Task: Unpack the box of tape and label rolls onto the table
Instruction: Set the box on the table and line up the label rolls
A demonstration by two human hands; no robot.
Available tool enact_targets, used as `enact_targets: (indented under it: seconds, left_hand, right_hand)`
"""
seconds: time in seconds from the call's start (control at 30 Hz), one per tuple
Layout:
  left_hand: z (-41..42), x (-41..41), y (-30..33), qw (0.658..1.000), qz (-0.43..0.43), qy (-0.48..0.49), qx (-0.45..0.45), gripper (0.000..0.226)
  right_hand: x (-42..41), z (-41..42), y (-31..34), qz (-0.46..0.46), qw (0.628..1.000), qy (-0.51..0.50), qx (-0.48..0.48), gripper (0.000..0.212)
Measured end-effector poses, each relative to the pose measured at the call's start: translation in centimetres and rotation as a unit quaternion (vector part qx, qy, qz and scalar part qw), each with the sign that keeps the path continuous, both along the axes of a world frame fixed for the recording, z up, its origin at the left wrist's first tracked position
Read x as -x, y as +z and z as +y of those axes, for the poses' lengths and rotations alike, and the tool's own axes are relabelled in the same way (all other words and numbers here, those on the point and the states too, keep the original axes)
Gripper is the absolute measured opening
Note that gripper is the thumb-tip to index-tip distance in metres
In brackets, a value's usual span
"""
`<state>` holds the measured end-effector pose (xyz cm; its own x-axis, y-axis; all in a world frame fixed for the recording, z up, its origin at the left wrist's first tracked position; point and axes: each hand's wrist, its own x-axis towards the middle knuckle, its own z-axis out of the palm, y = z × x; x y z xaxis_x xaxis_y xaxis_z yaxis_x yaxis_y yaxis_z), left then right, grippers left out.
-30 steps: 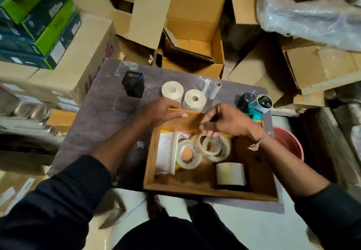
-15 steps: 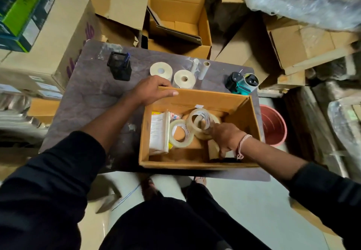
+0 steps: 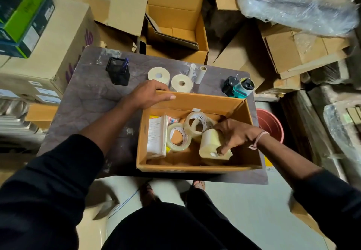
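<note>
No legible text anywhere — only blurred traces. Fine dark print and a red heading on the white leaflet stack [image 3: 157, 135] at the left inside the open box [image 3: 197, 168], faint markings on the inner ring of the clear tape rolls [image 3: 197, 125], purple lettering on the side of the big carton [image 3: 76, 54] at upper left, white stickers on the green-and-dark packages [image 3: 25, 17] above it — all too smeared to read.

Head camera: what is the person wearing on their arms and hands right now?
Both arms wear dark, near-black long sleeves, pushed up so the forearms are bare. The right hand has a thin pink thread bracelet around its wrist. The left hand is bare, with no glove, ring or band visible.
</note>
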<state>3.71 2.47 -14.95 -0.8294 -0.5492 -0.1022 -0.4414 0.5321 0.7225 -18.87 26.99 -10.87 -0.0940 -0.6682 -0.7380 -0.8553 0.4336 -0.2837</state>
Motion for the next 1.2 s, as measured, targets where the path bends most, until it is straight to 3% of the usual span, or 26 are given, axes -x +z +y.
enact_targets:
  seconds: [0.23, 0.43, 0.6, 0.77, 0.87, 1.0, 1.13, 1.2]
  left_hand:
    - [-0.1, 0.0, 0.0, 1.000, -0.016, -0.004, -0.005, 0.030]
    - [-0.2, 0.2, -0.1, 0.999, -0.033, 0.007, -0.008, 0.030]
    - [-0.2, 0.5, -0.1, 0.998, -0.040, 0.033, -0.024, 0.033]
    - [-0.3, 0.5, -0.3, 0.999, -0.036, 0.034, -0.020, 0.048]
    - [-0.4, 0.6, -0.5, 0.999, -0.031, 0.037, -0.021, 0.039]
    - [-0.4, 0.7, -0.6, 0.999, -0.015, 0.038, -0.035, 0.033]
    - [-0.4, 0.8, -0.4, 0.999, -0.009, 0.029, -0.044, 0.033]
    - [-0.4, 0.8, -0.3, 0.999, -0.010, 0.029, -0.041, 0.032]
  right_hand:
    - [2.4, -2.0, 6.9, -0.237, 0.957, -0.114, 0.119, 0.052]
    - [7.1, -7.8, 7.8, -0.332, 0.864, -0.327, 0.189, 0.084]
    - [9.2, -13.0, 2.4, -0.293, 0.826, -0.465, 0.126, 0.075]
    - [13.5, -16.0, -7.2, -0.272, 0.816, -0.508, 0.038, 0.115]
    - [14.4, -16.8, -10.3, -0.263, 0.799, -0.541, 0.012, 0.107]
    - [13.2, -16.9, -9.8, -0.230, 0.794, -0.563, 0.015, 0.071]
    - [18.3, -17.3, -16.2, -0.191, 0.826, -0.530, -0.027, 0.099]
    - [18.3, -17.3, -16.4, -0.135, 0.849, -0.510, -0.029, 0.088]
